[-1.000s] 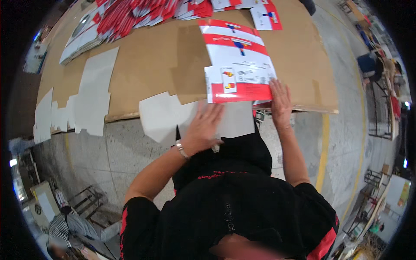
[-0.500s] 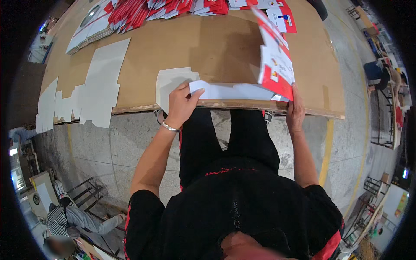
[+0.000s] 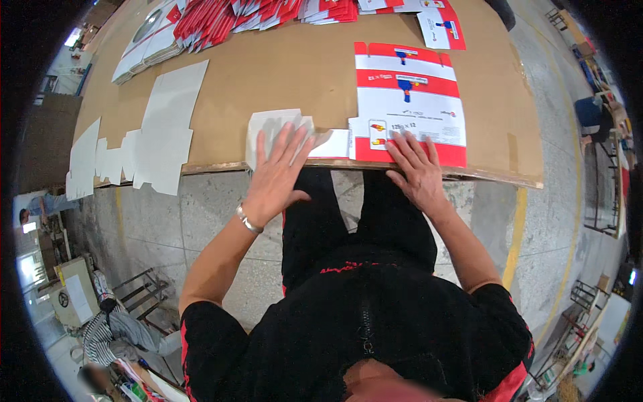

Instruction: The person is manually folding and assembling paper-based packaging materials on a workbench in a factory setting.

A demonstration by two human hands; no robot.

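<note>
A red and white printed carton blank (image 3: 422, 100) lies flat at the table's near edge, to the right of centre. My right hand (image 3: 418, 167) rests on its lower part, palm down with fingers spread. My left hand (image 3: 276, 171) is stretched out flat over a pale grey card piece (image 3: 264, 124) at the edge, its fingers apart and holding nothing. Between the hands a narrow white flap (image 3: 331, 143) runs out from the carton blank toward my left fingers.
Plain grey-white die-cut card sheets (image 3: 167, 124) lie at the left of the brown table top (image 3: 295, 74). Along the far side are piles of folded red and white cartons (image 3: 207, 23), a bundled stack (image 3: 144, 43) and another printed blank (image 3: 442, 30). Another person (image 3: 124, 331) is at lower left.
The carton blank, tilted up at the right before, now lies flat on the table. My left hand has let go of the white flap and spread out; my right hand has moved left onto the blank.
</note>
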